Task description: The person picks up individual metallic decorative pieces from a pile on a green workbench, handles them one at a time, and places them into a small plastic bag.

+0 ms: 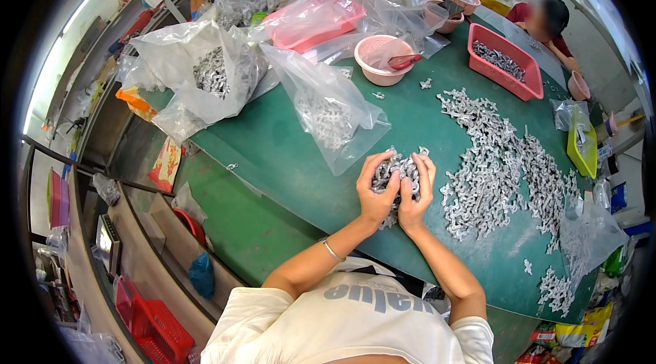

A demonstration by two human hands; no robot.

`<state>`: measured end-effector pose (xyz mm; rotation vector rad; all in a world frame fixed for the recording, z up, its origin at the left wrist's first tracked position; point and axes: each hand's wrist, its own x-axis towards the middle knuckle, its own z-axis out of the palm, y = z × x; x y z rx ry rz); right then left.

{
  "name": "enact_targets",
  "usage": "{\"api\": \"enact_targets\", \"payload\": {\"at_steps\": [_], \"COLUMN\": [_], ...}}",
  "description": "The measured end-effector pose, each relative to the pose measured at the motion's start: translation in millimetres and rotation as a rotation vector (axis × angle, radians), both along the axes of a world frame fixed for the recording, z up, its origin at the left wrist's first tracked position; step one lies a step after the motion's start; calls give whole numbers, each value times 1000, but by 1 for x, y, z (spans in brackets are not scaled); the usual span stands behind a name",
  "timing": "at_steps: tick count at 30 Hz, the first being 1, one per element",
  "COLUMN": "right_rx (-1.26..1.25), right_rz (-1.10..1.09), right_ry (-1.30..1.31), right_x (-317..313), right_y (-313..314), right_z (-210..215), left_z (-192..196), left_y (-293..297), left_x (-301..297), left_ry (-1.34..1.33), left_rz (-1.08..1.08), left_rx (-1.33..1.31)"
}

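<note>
My left hand [375,190] and my right hand [416,194] are cupped together around a heap of small silvery metal parts [394,171] over the green table [307,193]. The fingers of both hands curl about the heap, thumbs on the near side. To the right spreads a large loose pile of the same small parts [482,166]. Left of and beyond my hands lies a clear plastic bag [328,114] with more parts inside. The exact shape of single parts is too small to make out.
A large open plastic bag of parts [212,73] stands at the table's far left. A pink basin [384,62], a pink tray of parts [506,63] and a yellow-green tray [581,145] are farther off. Another person [543,22] sits at the far right. Shelves line the left.
</note>
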<state>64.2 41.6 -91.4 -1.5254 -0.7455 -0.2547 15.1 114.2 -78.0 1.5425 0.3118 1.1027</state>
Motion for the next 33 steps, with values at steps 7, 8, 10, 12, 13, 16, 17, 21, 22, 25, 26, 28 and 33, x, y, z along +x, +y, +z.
{"api": "enact_targets", "payload": {"at_steps": [7,8,10,12,13,16,17,21,22,25,26,28,33], "right_rx": [37,42,25,52,72,119,134,207,236,323,376,436,515], "right_rz": [-37,-32,-59,-62,-61,-50,-42,-19,8,91,155,235,386], "right_ry": [51,60,72,83,75,25,14,43,41,43,85,90,28], "right_x": [4,3,1,2,2,3,3,-1,-1,-3,-4,-7,-26], "right_y": [6,6,4,3,4,9,12,30,38,72,89,121,212], "right_z": [15,16,17,19,22,37,42,66,74,101,110,131,181], "left_z": [18,21,27,34,38,57,63,89,96,124,134,159,206], "left_y": [0,0,-3,-6,-6,-6,-5,9,14,42,54,79,160], "left_x": [7,7,6,7,6,5,4,0,-1,-6,-9,-17,-43], "left_ry": [17,12,51,37,27,-22,-24,-61,-78,-107,-102,-81,-148], "left_rz": [11,34,32,54,60,60,57,92,112,218,252,328,503], "left_rx": [32,65,61,85,93,75,84,158,187,276,284,314,430]}}
